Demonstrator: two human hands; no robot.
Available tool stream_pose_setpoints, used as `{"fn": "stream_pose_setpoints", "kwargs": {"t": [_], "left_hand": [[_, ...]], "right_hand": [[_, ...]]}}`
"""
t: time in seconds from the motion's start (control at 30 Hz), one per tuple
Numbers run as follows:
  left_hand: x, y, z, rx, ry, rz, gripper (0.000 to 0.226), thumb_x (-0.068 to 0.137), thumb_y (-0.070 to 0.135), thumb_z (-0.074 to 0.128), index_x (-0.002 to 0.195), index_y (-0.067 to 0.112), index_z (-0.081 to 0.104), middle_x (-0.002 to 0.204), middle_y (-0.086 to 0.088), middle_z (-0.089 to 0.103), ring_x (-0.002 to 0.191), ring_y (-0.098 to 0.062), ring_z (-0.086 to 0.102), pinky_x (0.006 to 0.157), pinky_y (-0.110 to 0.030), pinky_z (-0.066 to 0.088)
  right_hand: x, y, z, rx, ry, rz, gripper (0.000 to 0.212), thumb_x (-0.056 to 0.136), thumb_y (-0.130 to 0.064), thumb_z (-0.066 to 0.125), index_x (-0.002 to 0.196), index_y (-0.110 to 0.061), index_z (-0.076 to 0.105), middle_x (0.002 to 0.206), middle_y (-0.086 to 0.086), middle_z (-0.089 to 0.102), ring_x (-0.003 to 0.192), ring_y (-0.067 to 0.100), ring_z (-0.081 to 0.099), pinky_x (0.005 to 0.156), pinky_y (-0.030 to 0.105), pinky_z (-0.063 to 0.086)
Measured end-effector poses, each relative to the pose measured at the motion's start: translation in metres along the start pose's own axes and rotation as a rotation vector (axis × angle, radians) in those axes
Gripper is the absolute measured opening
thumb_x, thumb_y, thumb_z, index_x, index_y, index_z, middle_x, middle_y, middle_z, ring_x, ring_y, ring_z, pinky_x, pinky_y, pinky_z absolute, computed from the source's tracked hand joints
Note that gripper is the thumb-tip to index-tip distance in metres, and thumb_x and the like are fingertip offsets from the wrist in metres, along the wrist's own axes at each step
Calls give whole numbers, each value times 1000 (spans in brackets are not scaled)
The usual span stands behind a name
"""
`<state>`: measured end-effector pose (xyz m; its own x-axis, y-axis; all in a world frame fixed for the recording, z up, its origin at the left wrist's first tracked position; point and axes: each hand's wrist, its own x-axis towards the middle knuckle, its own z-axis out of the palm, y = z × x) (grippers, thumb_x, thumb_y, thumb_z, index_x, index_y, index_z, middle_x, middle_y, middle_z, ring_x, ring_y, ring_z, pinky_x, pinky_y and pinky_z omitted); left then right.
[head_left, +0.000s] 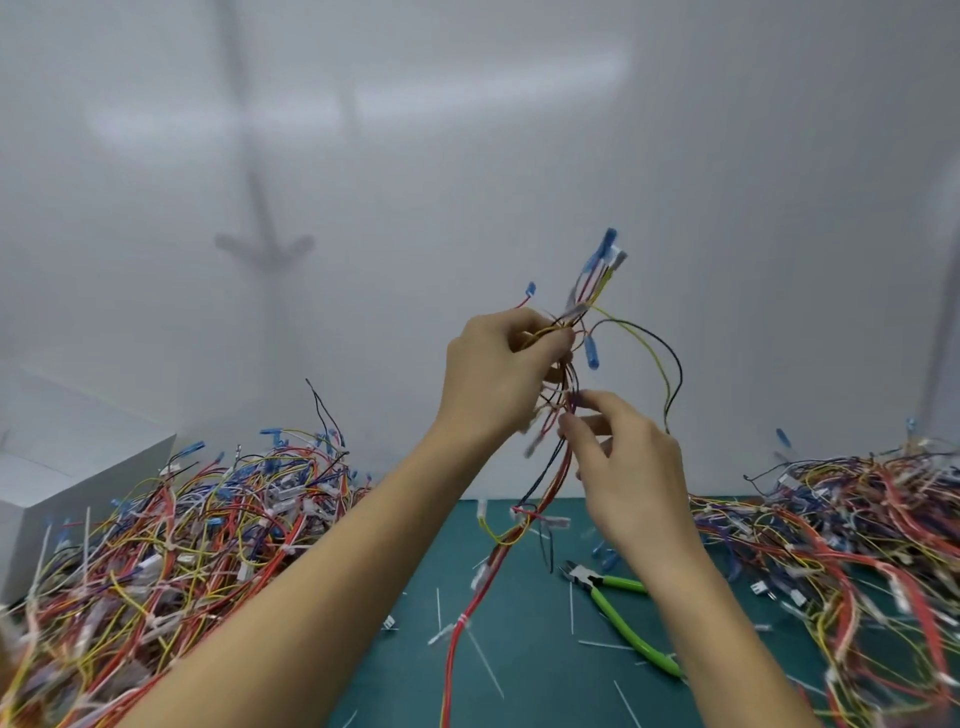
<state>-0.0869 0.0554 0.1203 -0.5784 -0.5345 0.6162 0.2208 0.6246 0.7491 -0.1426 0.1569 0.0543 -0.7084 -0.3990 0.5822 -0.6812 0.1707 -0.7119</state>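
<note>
Right now the left hand (498, 379) is gripping the wire harness (540, 499) with fingers curled tightly round its upper stretch, holding it in the air well above the green-handled cutters (615, 616). The right hand (628, 467) is working just below that grip. Its thumb and forefinger seem to be pinching a strand or two, though motion blur is making the contact hard to read. The harness's tail is hanging down to the left of the cutters, and its blue terminals (605, 247) are sticking up high above them.

The risk, as I judge it, is tangling. Loose yellow and black strands are looping out to the side, and a sharp pull from the right hand could be snagging a terminal or tightening a knot. The dangling tail is also trailing near the left pile (182, 530) of harnesses, so lifting or swinging could be dragging others along.

The cutters are lying on a dark green cutting mat (519, 675), with snipped white tie ends (485, 662) scattered around them. A second heap, the right pile (857, 519), is sitting to the right of the cutters. A white box (62, 467) is standing far to their left, beyond the left pile. A plain white wall (467, 156) is rising behind everything.
</note>
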Motion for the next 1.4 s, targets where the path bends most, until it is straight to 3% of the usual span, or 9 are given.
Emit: {"fn": "stream_pose_setpoints", "kwargs": {"t": [0.2,0.47,0.6,0.77,0.9,0.97,1.03,1.23,1.4], "left_hand": [[2,-8,5,-218,-32,-140,16,93,22,65,89,10,76,84,-4,76,72,-14,73,62,-22,53],[-12,-35,10,-53,-239,-181,15,89,24,68,95,10,70,90,-5,75,80,-15,72,71,-29,52],[-12,-33,12,-148,-322,-182,12,93,23,64,103,19,69,100,1,75,94,-12,71,78,-27,57],[-11,-41,17,-249,-67,-239,15,98,24,58,92,23,72,87,13,75,80,-6,66,68,-21,52],[-16,-57,19,-328,149,-237,13,95,20,63,89,21,74,83,17,73,78,9,63,70,-10,47],[-19,-68,19,-278,225,-256,13,95,14,61,89,11,73,83,8,70,81,-5,60,70,-16,44],[-22,-78,19,-252,276,-281,16,94,7,58,84,11,69,82,4,68,82,-13,56,72,-23,44],[-26,-92,6,-277,277,-209,21,98,13,59,86,26,71,82,16,74,81,5,64,70,-9,47],[-33,-80,-4,-257,78,-69,21,97,11,58,89,24,73,86,17,76,85,7,66,71,-7,47]], "right_hand": [[9,12,-18,-49,188,-38,26,99,-14,58,122,-17,70,103,8,73,87,29,65,81,43,53],[17,23,-45,-74,461,-102,19,96,-14,63,110,-13,75,88,13,75,73,24,63,67,23,33],[17,20,-45,-116,263,-63,19,94,-22,66,111,-20,76,89,0,75,81,22,64,74,28,43],[14,14,-42,-186,-138,-44,27,97,-24,61,119,-38,67,102,-16,69,78,9,66,73,24,46],[10,6,-39,-394,-566,-57,49,97,-47,54,142,-31,44,128,-1,65,92,11,64,85,26,48],[8,4,-38,-431,-684,-44,62,97,-52,50,147,-17,40,146,3,51,116,17,59,101,33,44],[5,1,-42,-376,-717,-75,56,97,-51,51,138,-11,52,131,1,61,107,15,62,96,35,49],[9,-2,-52,36,-457,7,27,97,-37,56,83,-20,72,76,-7,75,58,12,70,51,25,52],[13,4,-43,-215,-126,-65,20,96,-43,57,103,-31,71,94,-15,72,87,7,65,76,30,53]]}}
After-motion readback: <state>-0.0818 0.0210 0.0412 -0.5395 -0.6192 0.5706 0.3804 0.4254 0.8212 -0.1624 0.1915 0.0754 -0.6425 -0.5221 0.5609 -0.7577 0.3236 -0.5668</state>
